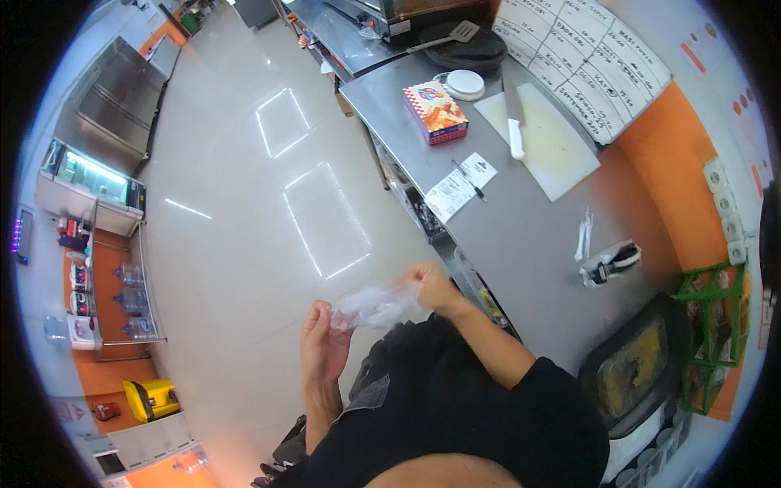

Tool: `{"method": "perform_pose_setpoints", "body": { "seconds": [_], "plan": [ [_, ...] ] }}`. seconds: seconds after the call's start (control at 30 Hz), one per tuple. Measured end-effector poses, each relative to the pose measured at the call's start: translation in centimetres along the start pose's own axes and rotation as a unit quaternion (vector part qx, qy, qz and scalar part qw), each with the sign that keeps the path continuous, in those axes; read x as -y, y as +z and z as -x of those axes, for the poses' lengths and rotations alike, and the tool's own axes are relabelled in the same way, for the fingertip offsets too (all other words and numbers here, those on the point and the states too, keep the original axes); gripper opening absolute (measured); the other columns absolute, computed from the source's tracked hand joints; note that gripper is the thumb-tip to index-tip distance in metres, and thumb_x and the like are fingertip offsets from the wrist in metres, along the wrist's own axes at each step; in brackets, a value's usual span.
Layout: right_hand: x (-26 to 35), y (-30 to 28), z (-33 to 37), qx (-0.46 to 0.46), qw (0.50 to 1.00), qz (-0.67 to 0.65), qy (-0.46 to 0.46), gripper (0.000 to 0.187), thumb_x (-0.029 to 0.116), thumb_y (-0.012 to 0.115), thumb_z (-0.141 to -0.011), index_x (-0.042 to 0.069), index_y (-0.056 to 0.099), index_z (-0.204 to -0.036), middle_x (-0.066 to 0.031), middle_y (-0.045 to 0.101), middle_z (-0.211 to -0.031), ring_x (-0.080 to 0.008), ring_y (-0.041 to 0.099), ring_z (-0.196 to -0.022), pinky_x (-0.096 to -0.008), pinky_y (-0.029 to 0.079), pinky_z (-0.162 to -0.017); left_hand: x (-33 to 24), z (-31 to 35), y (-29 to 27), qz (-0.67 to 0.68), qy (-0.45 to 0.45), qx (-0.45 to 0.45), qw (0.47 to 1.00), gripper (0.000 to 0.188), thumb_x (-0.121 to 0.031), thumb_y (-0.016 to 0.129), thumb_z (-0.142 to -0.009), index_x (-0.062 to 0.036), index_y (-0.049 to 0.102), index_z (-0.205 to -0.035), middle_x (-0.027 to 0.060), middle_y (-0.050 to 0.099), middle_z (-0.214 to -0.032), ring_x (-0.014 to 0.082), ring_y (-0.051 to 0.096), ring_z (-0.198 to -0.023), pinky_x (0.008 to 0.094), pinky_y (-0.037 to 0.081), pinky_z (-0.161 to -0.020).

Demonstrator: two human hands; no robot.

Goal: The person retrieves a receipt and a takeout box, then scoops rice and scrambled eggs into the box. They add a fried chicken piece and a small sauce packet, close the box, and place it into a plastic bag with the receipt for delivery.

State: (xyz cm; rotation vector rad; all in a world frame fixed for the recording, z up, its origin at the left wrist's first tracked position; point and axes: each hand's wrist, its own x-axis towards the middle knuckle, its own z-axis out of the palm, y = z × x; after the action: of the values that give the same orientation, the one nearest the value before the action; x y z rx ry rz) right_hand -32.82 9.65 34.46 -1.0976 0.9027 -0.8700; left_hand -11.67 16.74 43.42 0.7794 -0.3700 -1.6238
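Observation:
A crumpled piece of thin, see-through plastic (374,307) stretches between my two hands in front of my body. I cannot tell whether it is a bag or a disposable glove. My left hand (324,337) pinches one end between thumb and fingers. The other end is gripped by my right hand (433,286), whose fingers are curled closed and slightly blurred. Both hands are in the air over the floor, left of the steel table (529,236).
On the table are a food box (435,112), a white kitchen scale (464,84), a knife (514,122) on a white cutting board (553,146), a paper slip (455,189) with a pen, and a small pack (610,264). A black bin (639,366) stands by the green crates (716,325).

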Motion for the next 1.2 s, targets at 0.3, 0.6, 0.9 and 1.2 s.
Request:
{"method": "perform_pose_setpoints", "body": {
  "seconds": [0.3, 0.6, 0.9, 1.2],
  "plan": [
    [6.5, -2.1, -11.6, 0.046, 0.947, -0.316, 0.045, 0.018, 0.010, 0.065, -0.089, 0.010, 0.047, -0.091, 0.0008, 0.056, -0.075, -0.0068, 0.049, -0.057, -0.0232, 0.039, -0.048, -2.0, -10.4, 0.6, -0.538, 0.100, -0.064, 0.835, 0.033, -0.009, 0.070, -0.084, -0.0099, 0.039, -0.073, -0.0055, 0.037, -0.067, 0.0026, 0.036, -0.063, 0.0191, 0.029, -0.053],
    [9.0, -6.3, -21.8, 0.130, 0.986, 0.070, -0.075, 0.011, 0.007, 0.060, -0.086, 0.011, 0.050, -0.089, 0.0022, 0.052, -0.064, -0.0028, 0.041, -0.049, -0.0218, 0.031, -0.043, -7.6, -28.5, 3.2, -0.358, 0.172, -0.101, 0.912, 0.044, -0.005, 0.063, -0.089, -0.0124, 0.031, -0.059, -0.0030, 0.038, -0.054, 0.0062, 0.036, -0.046, 0.0244, 0.032, -0.042],
    [13.7, -10.7, -26.3, -0.344, 0.921, 0.145, -0.114, 0.020, -0.003, 0.062, -0.072, 0.005, 0.056, -0.089, -0.0051, 0.056, -0.068, -0.0158, 0.057, -0.064, -0.0304, 0.043, -0.058, -9.3, -39.3, 4.3, -0.613, 0.253, 0.030, 0.748, 0.019, -0.007, 0.071, -0.080, -0.0039, 0.055, -0.089, 0.0111, 0.054, -0.094, 0.0166, 0.056, -0.085, 0.0303, 0.049, -0.064],
    [14.8, -2.2, -33.8, -0.467, 0.768, 0.418, -0.129, 0.025, -0.006, 0.064, -0.069, 0.004, 0.060, -0.091, -0.0118, 0.057, -0.080, -0.0293, 0.057, -0.070, -0.0323, 0.048, -0.062, -11.4, -51.3, 9.2, -0.623, 0.268, 0.468, 0.566, 0.034, 0.003, 0.064, -0.069, -0.0024, 0.063, -0.102, 0.0124, 0.065, -0.091, 0.0299, 0.064, -0.079, 0.0345, 0.051, -0.067]
  ]
}}
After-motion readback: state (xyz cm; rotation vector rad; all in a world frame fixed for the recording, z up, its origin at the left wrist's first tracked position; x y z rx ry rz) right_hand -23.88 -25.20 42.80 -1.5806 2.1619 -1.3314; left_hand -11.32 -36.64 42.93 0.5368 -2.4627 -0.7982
